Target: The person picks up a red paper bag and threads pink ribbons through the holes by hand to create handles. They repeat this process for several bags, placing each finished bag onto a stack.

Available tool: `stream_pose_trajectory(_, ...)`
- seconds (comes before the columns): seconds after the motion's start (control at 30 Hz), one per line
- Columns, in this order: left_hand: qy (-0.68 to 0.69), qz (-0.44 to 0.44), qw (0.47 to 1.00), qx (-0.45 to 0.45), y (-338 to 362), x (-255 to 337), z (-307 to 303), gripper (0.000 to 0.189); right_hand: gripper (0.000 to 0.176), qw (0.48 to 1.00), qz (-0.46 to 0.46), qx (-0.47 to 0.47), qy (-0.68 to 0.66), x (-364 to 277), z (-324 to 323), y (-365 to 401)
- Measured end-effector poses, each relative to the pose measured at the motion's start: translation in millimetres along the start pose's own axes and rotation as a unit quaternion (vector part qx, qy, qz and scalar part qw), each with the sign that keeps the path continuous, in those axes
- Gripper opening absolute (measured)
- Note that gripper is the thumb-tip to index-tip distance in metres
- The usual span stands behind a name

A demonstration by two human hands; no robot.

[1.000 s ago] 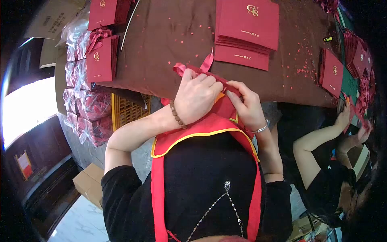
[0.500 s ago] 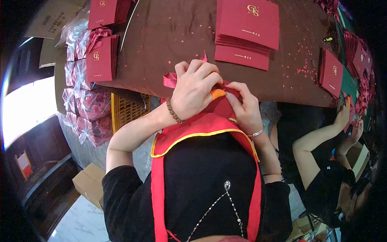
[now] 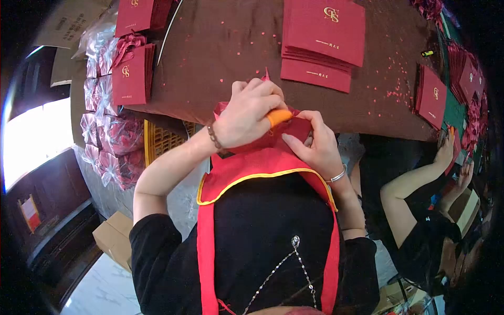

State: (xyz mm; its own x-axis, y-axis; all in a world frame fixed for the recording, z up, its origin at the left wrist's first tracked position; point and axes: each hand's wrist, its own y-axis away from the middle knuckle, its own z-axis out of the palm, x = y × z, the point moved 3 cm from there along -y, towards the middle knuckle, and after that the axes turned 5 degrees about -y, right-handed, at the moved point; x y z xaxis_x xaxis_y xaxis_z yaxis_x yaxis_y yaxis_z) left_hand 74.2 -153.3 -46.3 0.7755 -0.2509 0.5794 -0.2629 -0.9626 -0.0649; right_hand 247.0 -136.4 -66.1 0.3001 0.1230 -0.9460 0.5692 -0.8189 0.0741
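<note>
Left of my left hand (image 3: 247,113), flat maroon covers (image 3: 134,76) with gold lettering stood stacked at the edge of the brown cloth surface (image 3: 220,47). That hand was curled shut over the stiff red folder (image 3: 286,131), its orange rubber thumb cot (image 3: 278,116) pressing on top. My right hand (image 3: 315,144) pinched the folder's right edge. The satin ribbon (image 3: 266,76), looped out beside my knuckles a second earlier, showed only a tip above my fingers.

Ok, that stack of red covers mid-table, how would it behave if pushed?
The stack of red covers would probably shear, since its layers already lie fanned. Each cover looks flat and stiff, likely card. The brown cloth may grip the bottom one.
</note>
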Motion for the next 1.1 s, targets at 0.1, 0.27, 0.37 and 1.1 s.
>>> stream_pose_trajectory(0.1,0.044,-0.027,0.995,-0.085,-12.0,-12.0,-4.8,0.017,0.032,1.000,0.014,0.004,-0.007,-3.2,4.4,-1.3)
stream_pose_trajectory(0.27,0.050,-0.014,0.982,-0.179,-33.1,-19.2,-5.2,0.021,0.023,0.999,0.007,0.044,0.008,-0.6,9.9,-4.1)
stream_pose_trajectory(0.37,0.154,-0.057,0.937,-0.309,-43.9,-20.3,-4.4,0.021,0.018,0.998,-0.013,0.059,-0.023,2.4,11.1,-2.7)
stream_pose_trajectory(1.1,0.175,-0.191,0.947,-0.189,-38.2,-21.8,22.8,0.020,0.015,0.991,0.037,0.079,-0.102,13.3,13.5,-2.0)
